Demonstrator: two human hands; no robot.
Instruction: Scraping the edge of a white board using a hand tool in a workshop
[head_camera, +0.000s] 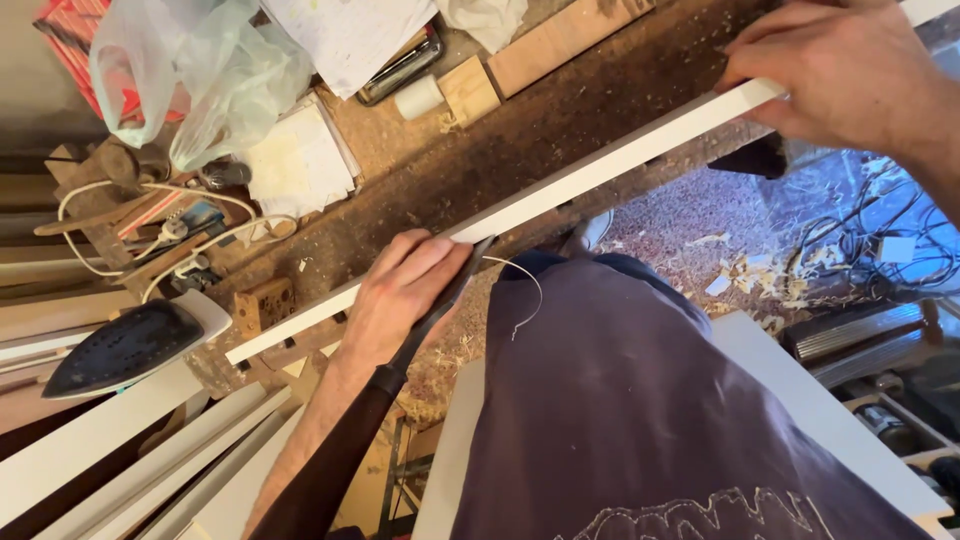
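Observation:
A long white board edge (600, 165) runs diagonally across a worn wooden workbench (560, 110). My left hand (405, 290) presses a long dark-handled blade tool (400, 365) against the board's near edge, its tip at about the middle of the strip. A thin pale sliver (525, 290) curls off by the tip. My right hand (845, 65) grips the same white board at the upper right, fingers wrapped over its top. A dark apron (640, 400) fills the lower middle.
A clothes iron (125, 348) rests sole-up at the left, with white cables (150, 235) behind it. Plastic bags (200, 70), papers (345, 35) and wood blocks (470, 90) crowd the bench's far side. White panels (120, 440) lean at lower left. Shavings and black cables (880, 235) cover the floor.

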